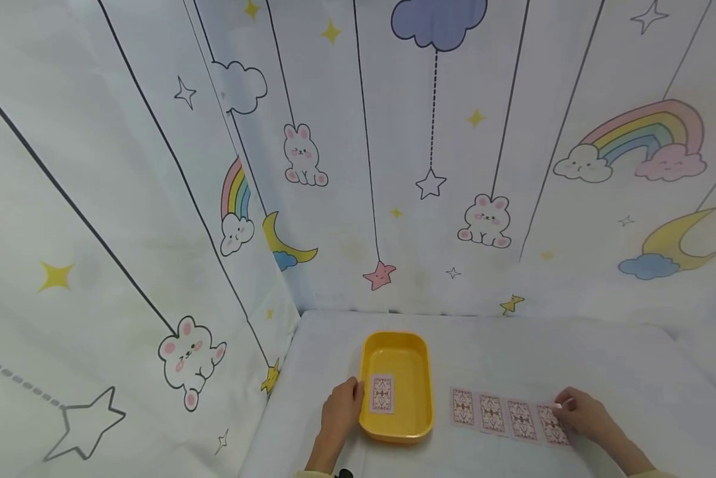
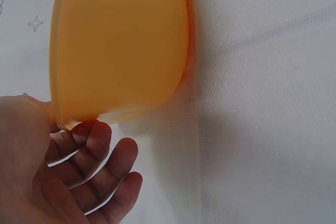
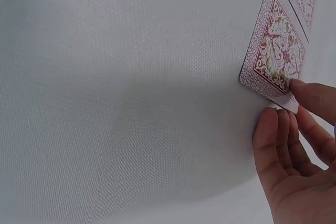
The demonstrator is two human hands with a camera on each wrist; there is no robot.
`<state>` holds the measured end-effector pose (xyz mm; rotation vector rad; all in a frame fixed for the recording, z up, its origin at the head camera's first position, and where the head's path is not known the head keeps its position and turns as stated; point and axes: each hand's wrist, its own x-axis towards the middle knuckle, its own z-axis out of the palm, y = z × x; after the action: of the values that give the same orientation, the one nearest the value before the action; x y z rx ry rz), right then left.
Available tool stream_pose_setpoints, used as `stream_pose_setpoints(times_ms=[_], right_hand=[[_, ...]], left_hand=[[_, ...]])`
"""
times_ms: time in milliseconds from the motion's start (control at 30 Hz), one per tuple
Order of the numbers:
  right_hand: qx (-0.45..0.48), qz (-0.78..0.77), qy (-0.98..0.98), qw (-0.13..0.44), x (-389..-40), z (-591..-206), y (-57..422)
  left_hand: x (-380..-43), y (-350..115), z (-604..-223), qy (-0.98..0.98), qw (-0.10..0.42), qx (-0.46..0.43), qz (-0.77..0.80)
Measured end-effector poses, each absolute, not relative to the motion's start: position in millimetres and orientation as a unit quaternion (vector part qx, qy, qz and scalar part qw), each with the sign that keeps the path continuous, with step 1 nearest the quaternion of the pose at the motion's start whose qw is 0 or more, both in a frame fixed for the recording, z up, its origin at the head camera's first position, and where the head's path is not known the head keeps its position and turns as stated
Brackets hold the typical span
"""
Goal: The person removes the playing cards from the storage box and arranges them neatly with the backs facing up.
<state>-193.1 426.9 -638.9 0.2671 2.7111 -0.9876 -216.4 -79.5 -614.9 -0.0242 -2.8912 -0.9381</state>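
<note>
Right hand (image 1: 587, 415) pinches the end card (image 1: 552, 427) by its edge (likely the easiest hold on something thin), beside 3 other cards (image 1: 492, 414) on the worktop (image 1: 501, 358), while left hand (image 1: 342, 407), curled on its rim, probably steadies the yellow tray (image 1: 411, 398) containing 1 loose card (image 1: 382, 394).

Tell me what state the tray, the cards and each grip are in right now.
Yellow tray: upright, uncovered, one card inside.
Card in the tray: patterned side up.
Row's rightmost card: patterned side up, pinched.
Row's other three cards: patterned side up, untouched.
Left grip: holding the tray's rim.
Right grip: pinching the rightmost card.
</note>
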Motion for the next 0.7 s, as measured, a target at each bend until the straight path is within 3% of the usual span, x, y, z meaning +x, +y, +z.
stream_pose_setpoints(times_ms=[700], right_hand=[[0.101, -0.333, 0.928, 0.137, -197.1, -644.1, 432.5]], left_hand=[[-216.7, -79.7, -613.6, -0.949, 0.052, -0.009, -0.309]])
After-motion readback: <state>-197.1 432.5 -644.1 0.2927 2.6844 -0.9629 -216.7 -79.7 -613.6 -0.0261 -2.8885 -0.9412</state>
